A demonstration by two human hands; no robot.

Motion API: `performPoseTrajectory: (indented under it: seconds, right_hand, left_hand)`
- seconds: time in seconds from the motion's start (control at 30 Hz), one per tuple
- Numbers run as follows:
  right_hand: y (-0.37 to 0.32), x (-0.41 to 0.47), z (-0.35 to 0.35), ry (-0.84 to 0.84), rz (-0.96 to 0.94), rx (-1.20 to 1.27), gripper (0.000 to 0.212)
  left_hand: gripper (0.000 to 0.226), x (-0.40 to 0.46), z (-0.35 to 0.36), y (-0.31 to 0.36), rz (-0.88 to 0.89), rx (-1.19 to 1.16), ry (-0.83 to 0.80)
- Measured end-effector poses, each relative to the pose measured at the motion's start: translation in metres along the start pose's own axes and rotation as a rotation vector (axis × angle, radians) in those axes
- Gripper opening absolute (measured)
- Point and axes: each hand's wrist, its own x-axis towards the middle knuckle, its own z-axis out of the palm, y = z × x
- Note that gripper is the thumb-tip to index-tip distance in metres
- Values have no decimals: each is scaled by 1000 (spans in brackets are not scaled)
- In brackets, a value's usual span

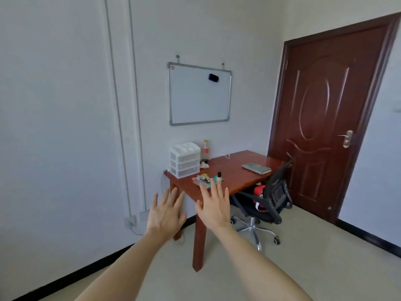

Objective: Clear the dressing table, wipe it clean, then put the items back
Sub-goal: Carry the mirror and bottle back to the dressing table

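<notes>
From the head view, judged barely begun: bench (234, 170) still carried drawer organizer (184, 159), cola bottle (205, 151), notebook (256, 168) and small clutter (206, 180) at its near corner; nothing cleared, wiped or returned. Left hand (166, 213) and right hand (213, 205) both spread wide in mid-air short of the bench, grip on nothing.

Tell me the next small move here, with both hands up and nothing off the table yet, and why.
Probably step closer and take hold of the white drawer organizer first. Both the left hand and right hand are open, empty and short of the table, which still carries the organizer, a cola bottle, a notebook and small clutter at its near edge.
</notes>
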Motion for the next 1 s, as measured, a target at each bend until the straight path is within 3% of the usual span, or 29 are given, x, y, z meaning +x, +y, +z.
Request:
performPoseTrajectory:
  seconds: [0.13, 0.3, 0.5, 1.0]
  right_hand:
    - [87, 27, -7, -6, 87, -79, 56]
    - [150, 61, 23, -35, 162, -131, 55]
    - [179, 102, 105, -117, 204, -114, 54]
    - [225, 238, 314, -348, 336, -71, 54]
  left_hand:
    - [57, 69, 7, 63, 102, -100, 68]
    - [58, 132, 48, 94, 135, -66, 51]
    - [58, 205, 113, 75, 125, -71, 5]
    - [57, 384, 283, 22, 196, -146, -283]
